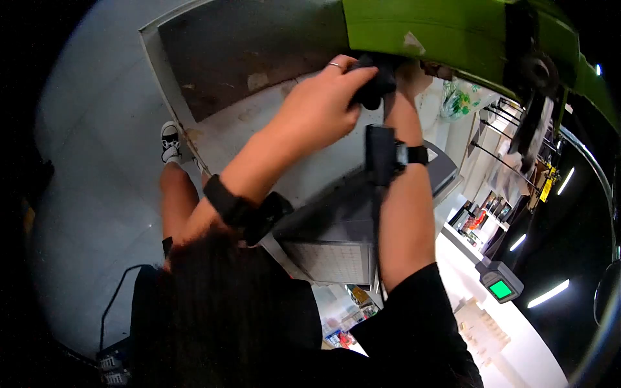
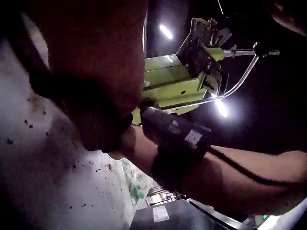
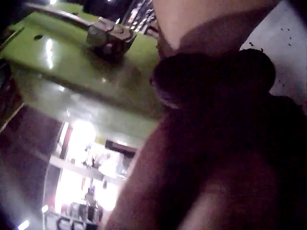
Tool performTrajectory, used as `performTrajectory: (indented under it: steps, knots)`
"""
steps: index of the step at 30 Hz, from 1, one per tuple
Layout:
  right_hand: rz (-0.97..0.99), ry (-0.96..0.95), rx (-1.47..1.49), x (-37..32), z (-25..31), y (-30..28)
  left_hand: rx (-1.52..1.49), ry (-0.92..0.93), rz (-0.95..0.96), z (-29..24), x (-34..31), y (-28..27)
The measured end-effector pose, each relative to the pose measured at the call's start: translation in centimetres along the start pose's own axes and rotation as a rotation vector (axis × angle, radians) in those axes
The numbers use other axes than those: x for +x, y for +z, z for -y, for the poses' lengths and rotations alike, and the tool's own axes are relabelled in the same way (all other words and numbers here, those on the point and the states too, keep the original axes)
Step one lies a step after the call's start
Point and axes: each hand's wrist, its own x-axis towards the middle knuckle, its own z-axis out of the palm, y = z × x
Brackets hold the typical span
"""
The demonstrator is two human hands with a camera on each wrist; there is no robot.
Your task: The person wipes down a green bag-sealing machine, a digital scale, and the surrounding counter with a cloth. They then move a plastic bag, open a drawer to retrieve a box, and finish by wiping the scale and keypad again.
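Observation:
My left hand (image 1: 320,107), with a ring on one finger, curls its fingers and thumb over a black lobed knob (image 1: 375,81) beneath the green machine (image 1: 440,32). In the right wrist view that black knob (image 3: 187,79) shows as dark rounded lobes in deep shadow. My right hand (image 1: 409,76) is at the far side of the knob, tucked under the green edge and mostly hidden; I cannot tell how its fingers lie. In the left wrist view the right forearm (image 2: 230,177) crosses behind my dark left hand (image 2: 96,62).
A pale, speckled metal surface (image 1: 249,132) with a dark panel (image 1: 252,48) lies below the machine. A black box-like unit (image 1: 323,220) stands nearer. A clear bag with green print (image 1: 460,100) hangs beyond the right arm. A display with a green screen (image 1: 501,288) is at right.

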Motion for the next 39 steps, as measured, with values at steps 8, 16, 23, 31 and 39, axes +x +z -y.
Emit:
performTrajectory:
  steps: [8,16,23,31,39]
  knots:
    - [-0.373,0.441,1.304,-9.6,11.5,-4.9,0.311,-0.110,-0.042,-0.4,-5.2,-6.1]
    - [-0.257,0.064,1.532,0.4,-0.9,2.6,0.592,0.309,-0.007,0.8,2.3,-1.2]
    - [-0.310,0.354,1.054,-8.8,9.3,-4.8,0.469,0.169,-0.111,1.4,-4.6,-4.5]
    - [-0.315,0.624,1.253,-6.3,5.1,1.4,0.450,0.138,-0.089,0.6,-3.5,-3.7]
    - [-0.461,0.256,0.935,-4.1,5.2,-2.7,0.436,0.146,-0.015,1.3,-1.6,-1.4]
